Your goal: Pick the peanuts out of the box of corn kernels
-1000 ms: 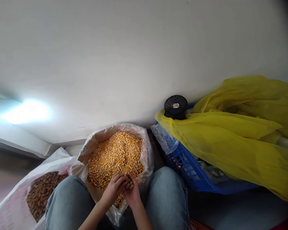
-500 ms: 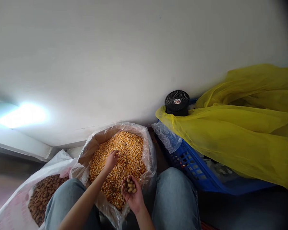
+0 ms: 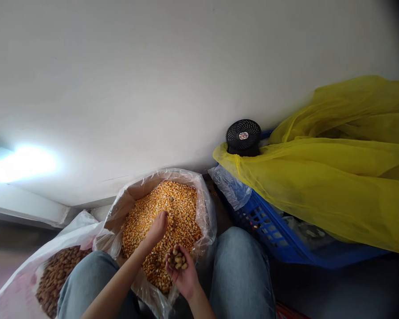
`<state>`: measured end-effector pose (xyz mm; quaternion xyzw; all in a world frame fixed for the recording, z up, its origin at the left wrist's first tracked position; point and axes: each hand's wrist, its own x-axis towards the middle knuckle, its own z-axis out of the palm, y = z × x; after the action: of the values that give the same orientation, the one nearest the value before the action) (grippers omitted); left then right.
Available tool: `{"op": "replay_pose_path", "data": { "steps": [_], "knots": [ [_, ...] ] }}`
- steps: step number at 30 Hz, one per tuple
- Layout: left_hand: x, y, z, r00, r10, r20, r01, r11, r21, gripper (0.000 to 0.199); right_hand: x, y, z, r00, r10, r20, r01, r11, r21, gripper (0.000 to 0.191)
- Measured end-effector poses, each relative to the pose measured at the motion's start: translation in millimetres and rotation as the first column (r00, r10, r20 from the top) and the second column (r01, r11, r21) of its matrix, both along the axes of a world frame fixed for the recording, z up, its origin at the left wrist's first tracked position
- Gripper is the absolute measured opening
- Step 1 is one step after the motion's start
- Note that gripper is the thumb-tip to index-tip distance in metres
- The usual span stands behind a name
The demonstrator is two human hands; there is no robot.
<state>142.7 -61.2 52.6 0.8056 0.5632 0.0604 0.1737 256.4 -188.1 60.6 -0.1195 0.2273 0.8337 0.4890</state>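
A clear plastic-lined bag [image 3: 206, 208] full of yellow-orange corn kernels [image 3: 173, 190] stands open between my knees. My left hand [image 3: 159, 225] is low over the middle of the corn, its fingers curled down and closed; the fingertips and anything in them are hidden. Palm up at the near right side of the bag, my right hand [image 3: 186, 274] cups several small tan-brown nuts [image 3: 178, 260], possibly peanuts in the shell. A few similar brownish lumps [image 3: 171, 199] lie on top of the corn.
To the left is a white sack [image 3: 20, 279] with brown almond-like nuts [image 3: 63, 270]. At the right stands a blue plastic basket [image 3: 275, 235], covered by yellow netting [image 3: 319, 177], with a small black fan [image 3: 243, 136] at its corner. A pale wall [image 3: 153, 88] rises behind.
My left hand has shifted slightly right and nearer over the corn, and its fingers, stretched out before, now curl down. My right hand stays cupped around the nuts.
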Motion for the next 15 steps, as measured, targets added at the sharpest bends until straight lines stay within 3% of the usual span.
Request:
{"op": "replay_pose_path", "data": {
  "steps": [4, 7, 11, 15],
  "knots": [
    [12.1, -7.7, -6.8, 0.983, -0.182, -0.037, 0.18, 0.982, -0.05, 0.024, 1.0, -1.4, 0.9, 1.0, -0.003, 0.006, 0.003, 1.0, -0.008, 0.011],
    [14.6, -4.2, -14.4, 0.969, -0.241, -0.053, 0.237, 0.968, -0.078, 0.022, 2.4, -3.5, 1.0, 1.0, -0.005, -0.01, 0.005, 1.0, -0.007, 0.011],
    [12.8, 0.8, -17.6, 0.971, -0.239, -0.01, 0.237, 0.968, -0.087, 0.019, 3.9, -6.3, 2.3, 1.0, -0.009, 0.007, 0.009, 0.999, -0.036, 0.012],
    [12.3, 8.9, -11.4, 0.986, -0.142, 0.086, 0.148, 0.986, -0.071, 0.022, 4.0, -8.7, 4.0, 0.999, -0.01, 0.036, 0.012, 0.998, -0.054, 0.012]
  ]
}}
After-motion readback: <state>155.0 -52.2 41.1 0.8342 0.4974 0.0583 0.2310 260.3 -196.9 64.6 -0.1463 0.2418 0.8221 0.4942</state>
